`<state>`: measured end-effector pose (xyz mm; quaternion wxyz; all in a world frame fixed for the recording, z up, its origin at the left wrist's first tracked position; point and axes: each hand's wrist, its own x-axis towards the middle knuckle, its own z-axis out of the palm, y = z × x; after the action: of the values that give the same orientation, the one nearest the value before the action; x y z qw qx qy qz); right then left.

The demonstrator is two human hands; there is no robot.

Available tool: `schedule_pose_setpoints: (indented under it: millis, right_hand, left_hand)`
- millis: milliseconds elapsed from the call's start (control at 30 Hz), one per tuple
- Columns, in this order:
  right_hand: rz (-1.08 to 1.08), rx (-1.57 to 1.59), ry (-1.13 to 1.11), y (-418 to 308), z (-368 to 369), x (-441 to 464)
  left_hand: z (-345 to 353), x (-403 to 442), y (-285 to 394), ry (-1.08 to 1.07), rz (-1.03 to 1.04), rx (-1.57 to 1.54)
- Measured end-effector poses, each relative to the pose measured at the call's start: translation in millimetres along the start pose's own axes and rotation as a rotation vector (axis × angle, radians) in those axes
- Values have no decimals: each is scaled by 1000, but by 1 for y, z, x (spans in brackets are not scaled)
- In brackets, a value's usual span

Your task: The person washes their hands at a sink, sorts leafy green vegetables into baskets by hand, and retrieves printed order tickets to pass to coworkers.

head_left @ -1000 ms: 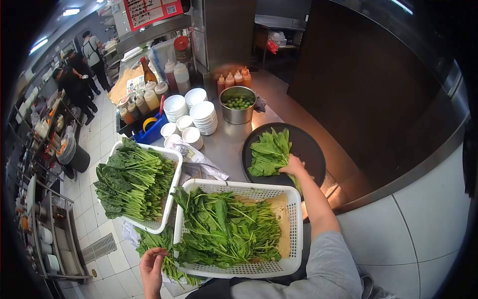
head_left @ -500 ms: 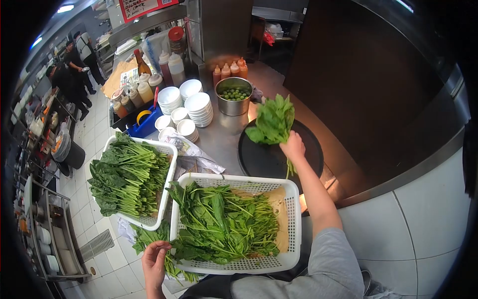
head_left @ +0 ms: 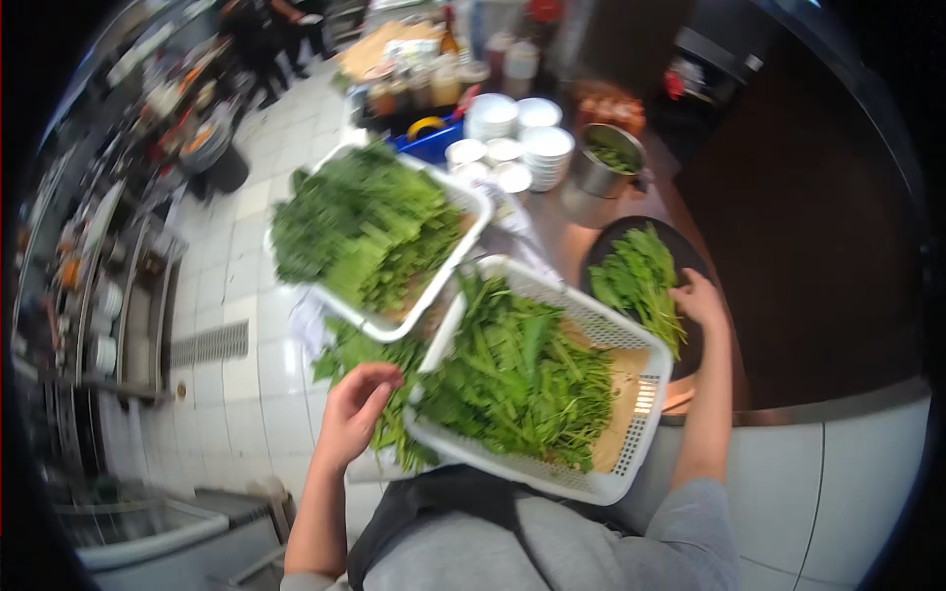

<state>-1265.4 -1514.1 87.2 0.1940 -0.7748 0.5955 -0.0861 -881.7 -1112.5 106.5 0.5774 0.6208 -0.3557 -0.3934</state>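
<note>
My right hand (head_left: 698, 298) is at the right side of a bunch of leafy greens (head_left: 636, 276) lying on a round black tray (head_left: 696, 353). Its fingers are slightly bent beside the stems, not wrapped round them. My left hand (head_left: 363, 399) hangs left of the nearer white basket (head_left: 639, 433), fingers curled and thumb apart, with nothing visible between them. Loose greens (head_left: 527, 369) fill much of this basket, over a brown lining. Stacked greens (head_left: 360, 222) lie in a second white basket (head_left: 471, 234). More greens (head_left: 394, 433) lie beneath and between the baskets.
White bowls (head_left: 545, 156) stand in stacks behind the baskets, near a blue container (head_left: 431, 146) and sauce bottles (head_left: 443, 84). A metal pot (head_left: 603, 167) holds green items. People (head_left: 258, 44) stand far back left. A dark panel (head_left: 818, 236) is at the right.
The raised bunch has come down onto the black tray, and my right hand no longer wraps its stems. My left hand's thumb and fingers have parted. The camera view has turned, shifting the scene.
</note>
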Motion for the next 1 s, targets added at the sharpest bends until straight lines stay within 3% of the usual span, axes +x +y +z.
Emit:
schedule_pose_setpoints:
  millis: [100,167,200,267,367,467,567,600,700,800,900,1000]
  right_hand:
    - [19,302,46,-45,-9,-31]
    - [-104,349,98,-74,-9,-57]
    - [-54,320,66,-89,-10,-69]
    - [-516,-80,335,-117,1,-89]
    - [-478,-89,322,-166,4,-117]
    - [-59,369,34,-229,-2,-141]
    - [-388,377,84,-262,12,-150]
    - [-632,30,212,-267,16,-144]
    - [-440,-182,-3,-281,26,-121]
    - [-444,-385,114,-308,66,-115]
    - [-622,-305,-88,-368,101,-125]
    - [-668,-320,-89,-444,143,-141]
  left_hand:
    - [-30,-18,-5,54,16,-27]
    - [-58,-26,-9,95,24,-64]
    - [-73,-31,-10,111,30,-63]
    - [-109,-39,-13,141,53,-33]
    - [-161,-52,-13,212,96,-15]
    - [-205,-64,-12,299,124,17]
    - [-232,-75,-12,343,138,-11]
    - [-238,-78,-15,362,175,0]
    - [-247,-94,-12,509,198,143]
    - [-263,-110,-21,508,110,188]
    - [-292,-112,-32,514,94,266]
    - [-337,-106,-41,586,109,174]
